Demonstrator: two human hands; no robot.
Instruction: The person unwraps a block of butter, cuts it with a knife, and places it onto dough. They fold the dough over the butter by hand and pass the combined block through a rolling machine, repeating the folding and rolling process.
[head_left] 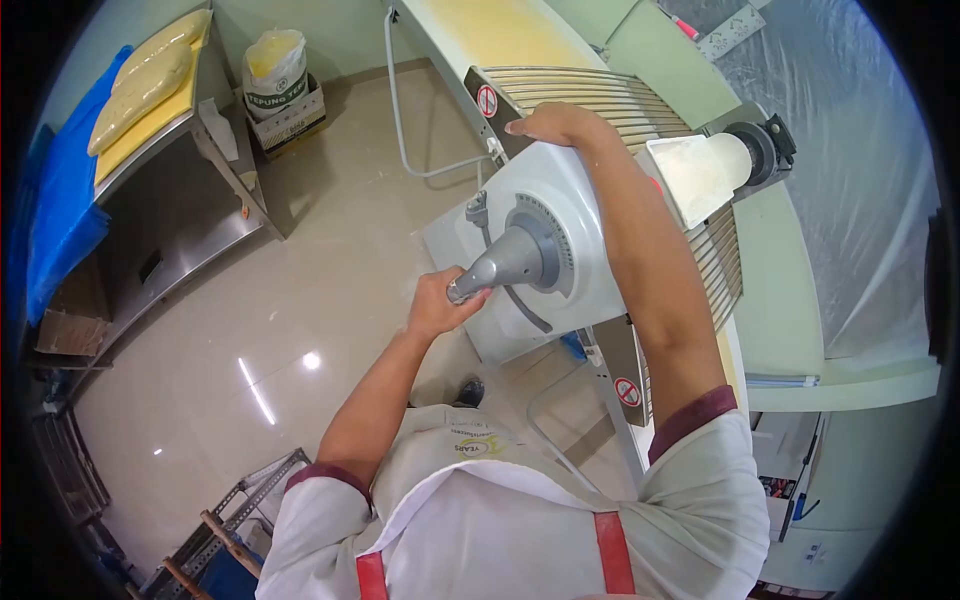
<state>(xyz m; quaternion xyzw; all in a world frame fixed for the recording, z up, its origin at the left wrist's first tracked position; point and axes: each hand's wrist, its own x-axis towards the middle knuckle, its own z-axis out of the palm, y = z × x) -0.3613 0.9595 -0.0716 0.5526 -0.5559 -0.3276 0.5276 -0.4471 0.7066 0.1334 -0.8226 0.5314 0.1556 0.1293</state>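
Left grip (445, 303): closed around the free end of the grey lever (513, 257), which projects leftward from the scaled dial (562, 240) on the white machine housing (552, 172). Right grip (560, 124): at the housing's far edge, beside the metal-bar guard (640, 98); whether open or closed, cannot be told.

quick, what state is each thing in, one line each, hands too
left hand: closed around the lever
right hand: at the machine's far edge, grip unclear
lever: held at its tip
white sack: open, upright in the carton
carton: open-topped
blue plastic sheet: crumpled, draped over the table edge
conveyor belt: dusted yellow, can't tell if running
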